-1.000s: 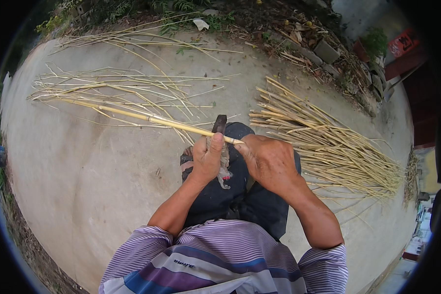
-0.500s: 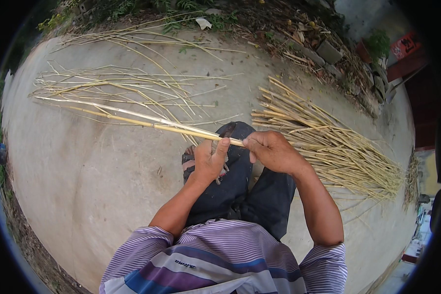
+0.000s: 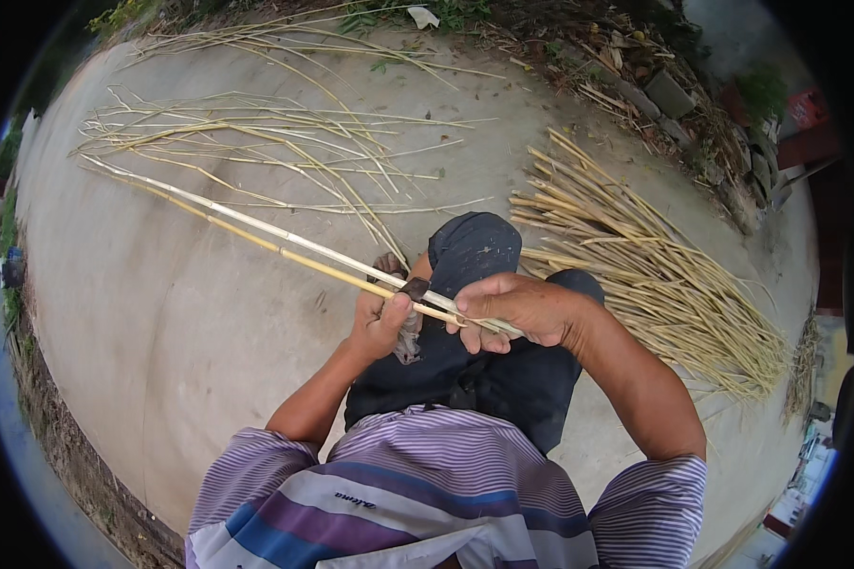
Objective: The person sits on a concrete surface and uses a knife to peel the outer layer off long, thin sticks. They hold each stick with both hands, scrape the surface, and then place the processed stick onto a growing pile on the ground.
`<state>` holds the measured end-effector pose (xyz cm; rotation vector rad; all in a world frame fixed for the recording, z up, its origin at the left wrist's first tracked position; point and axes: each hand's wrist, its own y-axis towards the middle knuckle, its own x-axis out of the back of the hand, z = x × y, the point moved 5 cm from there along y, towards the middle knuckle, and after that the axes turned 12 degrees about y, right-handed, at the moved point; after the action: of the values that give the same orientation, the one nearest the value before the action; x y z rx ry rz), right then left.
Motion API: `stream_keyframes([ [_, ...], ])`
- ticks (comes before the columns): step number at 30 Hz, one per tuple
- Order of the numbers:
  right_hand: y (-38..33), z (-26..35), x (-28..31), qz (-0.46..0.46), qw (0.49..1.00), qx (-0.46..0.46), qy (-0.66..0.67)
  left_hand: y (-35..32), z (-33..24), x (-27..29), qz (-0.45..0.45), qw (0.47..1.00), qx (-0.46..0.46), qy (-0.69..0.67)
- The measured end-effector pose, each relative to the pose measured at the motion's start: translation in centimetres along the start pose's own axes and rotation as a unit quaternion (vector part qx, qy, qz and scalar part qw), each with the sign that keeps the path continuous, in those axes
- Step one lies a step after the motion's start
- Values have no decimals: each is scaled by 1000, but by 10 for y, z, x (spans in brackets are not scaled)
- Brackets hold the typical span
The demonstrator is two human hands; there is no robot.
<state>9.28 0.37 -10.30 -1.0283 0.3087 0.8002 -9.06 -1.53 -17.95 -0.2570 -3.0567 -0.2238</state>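
From the head view I see the bamboo strip (image 3: 256,232) has split further since half a second ago. My left hand (image 3: 381,318) clamps a dark tool (image 3: 414,288) at centre frame; my right hand (image 3: 514,308) pinches the strip's near end.

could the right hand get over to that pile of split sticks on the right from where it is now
Probably yes. The pile of sticks lies on the concrete just beyond the right hand, with only the knee beside it and nothing between. But both it and the left hand grip the bamboo strip.
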Motion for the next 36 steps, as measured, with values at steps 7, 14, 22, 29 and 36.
stream_keyframes([
  [7, 14, -6, 21, -114, 989, 51, -74, -18, -6, 18, 41, 970, 210, -115],
  [14, 52, -33, 4, -166, 974, 91, -123, -20, 19, 23, -56, 917, 356, -169],
  [22, 74, -1, -8, -264, 883, 282, -268, 28, 4, 53, -77, 959, 245, -125],
  [29, 65, 10, -15, -265, 913, 306, -55, 78, -38, 60, 22, 973, 222, 59],
  [36, 63, -31, -6, -168, 981, 97, 13, 39, 75, 90, -1, 916, 393, -75],
])
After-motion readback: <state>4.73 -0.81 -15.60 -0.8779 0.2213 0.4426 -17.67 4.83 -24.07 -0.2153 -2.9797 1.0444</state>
